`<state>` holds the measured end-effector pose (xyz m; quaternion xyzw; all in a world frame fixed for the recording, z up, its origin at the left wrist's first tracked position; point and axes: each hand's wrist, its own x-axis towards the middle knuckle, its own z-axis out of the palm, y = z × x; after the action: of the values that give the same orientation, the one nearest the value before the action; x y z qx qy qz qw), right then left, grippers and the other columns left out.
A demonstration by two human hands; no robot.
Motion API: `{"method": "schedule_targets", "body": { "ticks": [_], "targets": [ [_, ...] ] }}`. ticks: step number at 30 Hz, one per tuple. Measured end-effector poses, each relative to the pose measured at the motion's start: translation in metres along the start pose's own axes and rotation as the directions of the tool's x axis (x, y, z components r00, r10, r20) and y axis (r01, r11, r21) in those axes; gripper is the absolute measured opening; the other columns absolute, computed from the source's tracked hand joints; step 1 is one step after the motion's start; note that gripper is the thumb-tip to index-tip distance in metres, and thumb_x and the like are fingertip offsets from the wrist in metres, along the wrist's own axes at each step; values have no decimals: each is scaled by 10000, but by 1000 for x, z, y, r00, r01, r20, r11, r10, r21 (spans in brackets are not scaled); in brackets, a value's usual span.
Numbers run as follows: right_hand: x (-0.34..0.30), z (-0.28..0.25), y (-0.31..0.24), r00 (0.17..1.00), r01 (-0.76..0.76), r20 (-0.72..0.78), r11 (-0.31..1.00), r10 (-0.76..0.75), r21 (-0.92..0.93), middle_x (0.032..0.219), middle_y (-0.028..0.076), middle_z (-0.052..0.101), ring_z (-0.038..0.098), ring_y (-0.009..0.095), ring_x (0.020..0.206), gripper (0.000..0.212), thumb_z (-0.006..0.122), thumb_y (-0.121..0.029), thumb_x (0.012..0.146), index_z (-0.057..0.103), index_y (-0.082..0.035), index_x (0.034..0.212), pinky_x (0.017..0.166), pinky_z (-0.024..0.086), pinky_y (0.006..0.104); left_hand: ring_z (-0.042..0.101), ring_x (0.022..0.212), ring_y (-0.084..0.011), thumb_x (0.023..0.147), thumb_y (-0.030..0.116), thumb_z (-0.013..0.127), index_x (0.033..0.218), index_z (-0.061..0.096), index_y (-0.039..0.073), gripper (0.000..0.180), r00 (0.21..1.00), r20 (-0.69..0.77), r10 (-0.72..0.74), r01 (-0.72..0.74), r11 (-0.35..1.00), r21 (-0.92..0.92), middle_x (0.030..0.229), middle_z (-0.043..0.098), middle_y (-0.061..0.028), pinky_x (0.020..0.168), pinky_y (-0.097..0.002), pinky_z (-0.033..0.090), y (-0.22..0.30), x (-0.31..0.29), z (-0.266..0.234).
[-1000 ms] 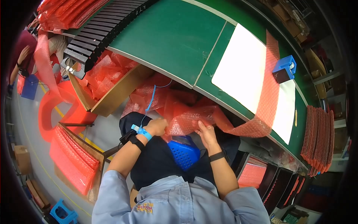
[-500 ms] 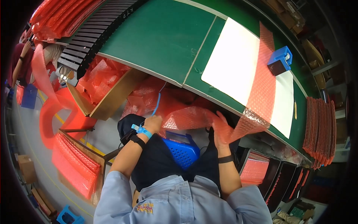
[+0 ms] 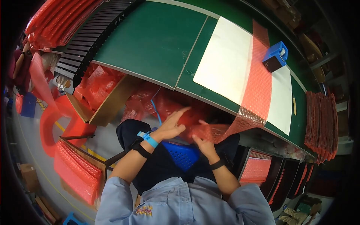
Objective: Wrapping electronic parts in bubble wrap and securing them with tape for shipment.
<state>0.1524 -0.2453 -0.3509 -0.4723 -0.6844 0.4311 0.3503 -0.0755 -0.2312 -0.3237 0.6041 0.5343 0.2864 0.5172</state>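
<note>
A long strip of red bubble wrap (image 3: 256, 98) lies across a white sheet (image 3: 227, 56) on the green table and hangs over the near edge toward my lap. My right hand (image 3: 204, 142) is closed on the hanging end of this strip, which looks blurred there. To its left, my left hand (image 3: 170, 126) is raised with fingers stretched out and nothing in them. It wears a blue wrist strap (image 3: 148, 139) with a blue cord. More loose red bubble wrap lies beneath the table edge, just beyond my hands.
A blue tape dispenser (image 3: 276, 57) stands on the strip. At left are a black slatted rack (image 3: 87, 40), a cardboard box (image 3: 116, 100) of red wrap and a stack of red bubble bags (image 3: 77, 168). More red bags (image 3: 320, 125) stand at right. A person works at far left.
My left hand has let go of the wrap, moved right and opened its fingers. My right hand has moved left and down with the strip's end. The view has shifted slightly.
</note>
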Motion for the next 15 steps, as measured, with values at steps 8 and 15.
{"method": "schedule_targets", "body": {
  "ticks": [8, 15],
  "targets": [
    [-19, -13, -40, 957, -266, 196, 922, 216, 281, 1141, 93, 604, 581, 218, 1046, 604, 689, -29, 774, 454, -21, 1330, 918, 456, 343, 554, 1108, -328, 746, 223, 697, 1330, 480, 46, 648, 986, -28, 162, -165, 972, -168, 1237, 550, -199, 973, -389, 413, 63, -24, 24],
    [-38, -1, 11, 977, -209, 16, 933, 214, 294, 1207, 112, 565, 563, 226, 1077, 513, 730, -35, 741, 521, -1, 1208, 931, 444, 362, 589, 938, -335, 735, 190, 671, 968, 616, 31, 287, 847, -427, 316, -205, 936, 284, 961, 638, -127, 866, -428, 430, 75, -30, 48]
  ]
}}
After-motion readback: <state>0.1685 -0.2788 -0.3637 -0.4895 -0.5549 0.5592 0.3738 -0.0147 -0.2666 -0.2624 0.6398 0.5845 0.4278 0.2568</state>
